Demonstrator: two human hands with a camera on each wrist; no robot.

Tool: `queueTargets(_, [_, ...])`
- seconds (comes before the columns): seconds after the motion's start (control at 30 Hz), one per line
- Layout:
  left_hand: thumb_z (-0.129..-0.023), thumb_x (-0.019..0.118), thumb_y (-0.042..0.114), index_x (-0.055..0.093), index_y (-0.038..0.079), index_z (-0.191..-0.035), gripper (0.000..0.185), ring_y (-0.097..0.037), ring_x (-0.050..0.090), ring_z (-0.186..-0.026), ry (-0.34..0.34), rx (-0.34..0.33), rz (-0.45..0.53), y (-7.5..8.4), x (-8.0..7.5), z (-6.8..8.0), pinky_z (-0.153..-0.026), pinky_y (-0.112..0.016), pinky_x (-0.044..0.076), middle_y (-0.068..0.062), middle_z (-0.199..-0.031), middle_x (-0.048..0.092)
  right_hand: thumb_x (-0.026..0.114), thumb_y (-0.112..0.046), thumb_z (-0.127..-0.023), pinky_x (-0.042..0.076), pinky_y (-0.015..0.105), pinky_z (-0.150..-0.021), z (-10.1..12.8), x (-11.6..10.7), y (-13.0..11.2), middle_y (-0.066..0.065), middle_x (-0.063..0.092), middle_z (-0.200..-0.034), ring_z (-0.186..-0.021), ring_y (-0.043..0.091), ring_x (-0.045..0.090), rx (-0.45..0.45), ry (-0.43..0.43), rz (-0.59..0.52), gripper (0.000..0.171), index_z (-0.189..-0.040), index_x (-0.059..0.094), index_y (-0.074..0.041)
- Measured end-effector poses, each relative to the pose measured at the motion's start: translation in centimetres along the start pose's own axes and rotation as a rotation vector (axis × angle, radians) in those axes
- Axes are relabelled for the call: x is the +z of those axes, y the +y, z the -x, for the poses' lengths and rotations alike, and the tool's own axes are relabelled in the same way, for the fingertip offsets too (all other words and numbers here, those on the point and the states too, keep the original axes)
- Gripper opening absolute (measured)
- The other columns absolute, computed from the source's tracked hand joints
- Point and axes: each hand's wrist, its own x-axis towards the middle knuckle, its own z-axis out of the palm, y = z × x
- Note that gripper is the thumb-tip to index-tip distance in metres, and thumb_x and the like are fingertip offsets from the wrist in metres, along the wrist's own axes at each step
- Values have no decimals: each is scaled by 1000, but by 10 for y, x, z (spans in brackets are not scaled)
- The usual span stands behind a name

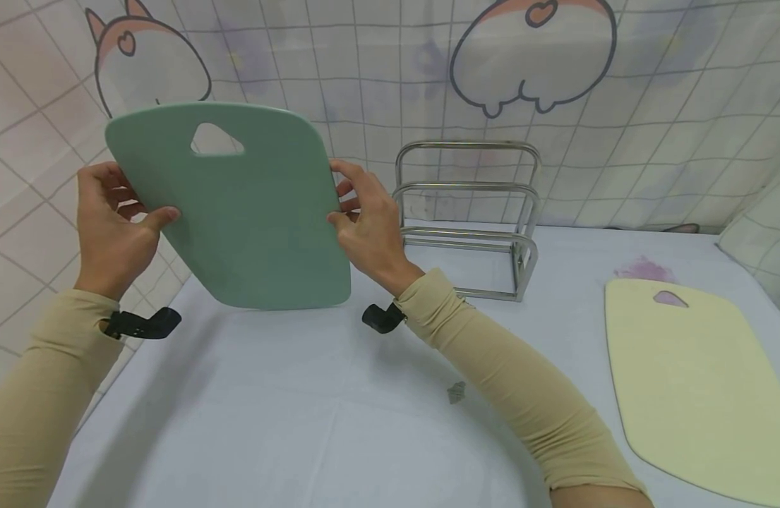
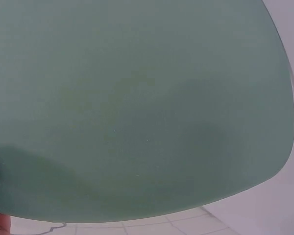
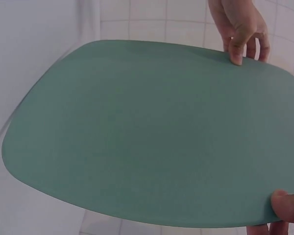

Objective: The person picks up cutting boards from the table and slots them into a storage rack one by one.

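Green cutting board [image 1: 237, 212] pinched in both grips, left [image 1: 113, 226] and right [image 1: 367, 229]; steel rack [image 1: 469, 219] behind.

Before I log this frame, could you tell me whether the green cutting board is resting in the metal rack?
No, both hands hold the green cutting board in the air, left of the metal rack.

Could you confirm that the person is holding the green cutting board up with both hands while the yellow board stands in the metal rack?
Not quite. The head view shows both hands, left hand and right hand, holding the green cutting board, but the yellow board lies flat on the table, right of the metal rack.
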Motion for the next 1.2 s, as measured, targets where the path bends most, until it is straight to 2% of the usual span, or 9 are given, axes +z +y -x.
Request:
queueTargets(0.77, [-87,72,-8,45,21,-139,65,1,52,-108,-3,21,15,-1,1,-5,-93,-15,46,23,-118,42,67,8,-90,61,29,-82,-1,0,3,14,61,-110,-89,24,71,-9,-6,3,57,-142,54,-12])
queueTargets(1.03, [-92,71,0,39,27,-145,68,3,49,-109,-30,-22,-58,-6,2,-6,-103,-18,47,22,-121,42,68,7,-90,62,30,-81,-4,2,4,15,62,-108,-89,25,72,-3,-15,12,58,-143,54,-12])
queueTargets(1.2, [-93,70,2,37,29,-146,69,2,51,-111,-48,-27,-48,-9,2,-7,-106,-19,47,20,-123,45,68,6,-90,62,30,-82,-6,2,5,14,63,-108,-89,25,72,5,-21,21,58,-143,53,-13])
